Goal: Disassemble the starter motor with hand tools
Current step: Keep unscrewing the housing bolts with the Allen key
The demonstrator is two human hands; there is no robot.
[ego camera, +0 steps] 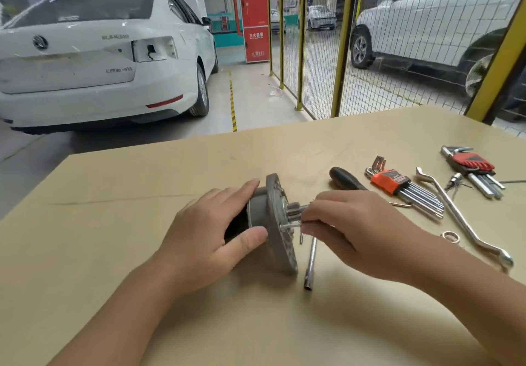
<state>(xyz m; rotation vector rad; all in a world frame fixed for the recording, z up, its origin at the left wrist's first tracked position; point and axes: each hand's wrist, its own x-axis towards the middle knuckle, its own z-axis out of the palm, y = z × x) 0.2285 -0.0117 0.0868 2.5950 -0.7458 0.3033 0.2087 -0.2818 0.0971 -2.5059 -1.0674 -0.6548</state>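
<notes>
Grey metal starter motor [273, 223] lying on its side on a tan workbench [142, 251], steadied and worked by two bare hands.

The left hand [210, 234] wraps the motor's dark body, thumb against the flange. The right hand [350, 229], just right of the motor, pinches a small hex key [290, 226] at the flange face. A socket wrench [310, 263] lies below that hand; farther right of the motor lie a screwdriver [345, 179], two hex key sets [404, 189] and a ring spanner [461, 217].

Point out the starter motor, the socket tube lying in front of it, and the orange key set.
starter motor [277, 223], head view, on the grey flange rim.
socket tube [310, 266], head view, mid-shaft.
orange key set [390, 181], head view, on the orange holder.
</notes>
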